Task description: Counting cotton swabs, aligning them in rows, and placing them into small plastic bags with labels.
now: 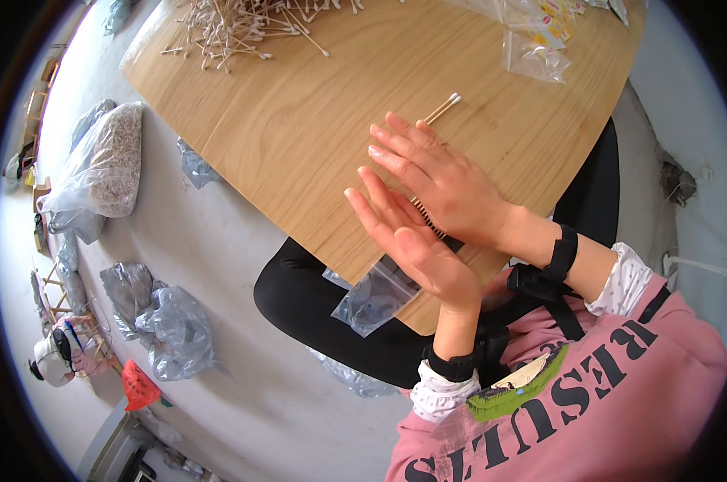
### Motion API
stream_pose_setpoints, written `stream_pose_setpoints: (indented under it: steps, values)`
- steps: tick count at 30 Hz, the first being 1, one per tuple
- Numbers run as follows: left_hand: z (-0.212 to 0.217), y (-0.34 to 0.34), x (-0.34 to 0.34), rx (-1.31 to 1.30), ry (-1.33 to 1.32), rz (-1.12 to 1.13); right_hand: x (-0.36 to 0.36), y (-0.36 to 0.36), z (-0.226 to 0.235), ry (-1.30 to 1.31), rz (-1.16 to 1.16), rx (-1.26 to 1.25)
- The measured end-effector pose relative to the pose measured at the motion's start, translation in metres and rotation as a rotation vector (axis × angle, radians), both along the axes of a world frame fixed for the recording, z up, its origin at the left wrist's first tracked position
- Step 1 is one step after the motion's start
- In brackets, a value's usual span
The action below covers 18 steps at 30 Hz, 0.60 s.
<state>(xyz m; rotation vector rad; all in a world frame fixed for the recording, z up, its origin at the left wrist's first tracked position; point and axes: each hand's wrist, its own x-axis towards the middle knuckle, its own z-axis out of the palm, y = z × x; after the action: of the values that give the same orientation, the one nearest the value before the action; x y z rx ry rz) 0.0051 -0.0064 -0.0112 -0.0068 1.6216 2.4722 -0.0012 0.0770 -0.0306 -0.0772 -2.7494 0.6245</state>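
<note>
Both hands are raised over the near corner of the wooden table, fingers stretched out and held close to each other. My left hand (415, 245) is tilted, with its palm turned toward my right hand (452, 185), whose back is in view. Between the palms shows a narrow strip (428, 218) with dark and pale stripes, partly hidden; I cannot make out its kind or whether either hand touches it. Just beyond my right fingertips lie a few cotton swabs (444, 108) with white tips, their lower ends covered by the hand.
A loose pile of cotton swabs (235, 28) covers the far left of the table (315, 145). Clear plastic bags (532, 56) and small yellow packets (552, 28) sit at the far right. A zip bag (375, 297) hangs at the near edge. Filled bags (114, 161) stand on the floor.
</note>
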Motion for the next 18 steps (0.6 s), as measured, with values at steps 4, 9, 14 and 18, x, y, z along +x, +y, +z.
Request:
stream_pose_setpoints:
  steps: [4,9,14,18]
  values:
    - [0.003,-0.002,-0.003,-0.088,0.027,-0.006,-0.001,0.0,0.002,0.018,-0.066,0.082]
    - [0.005,-0.02,-0.003,-0.005,0.096,0.141,0.001,0.007,0.001,-0.012,-0.051,0.231]
    - [-0.006,-0.002,0.005,-0.035,0.069,0.072,-0.004,-0.001,-0.005,0.031,0.023,-0.001]
    - [-0.004,-0.004,0.005,0.018,0.027,0.107,-0.004,-0.003,-0.007,0.049,0.053,-0.035]
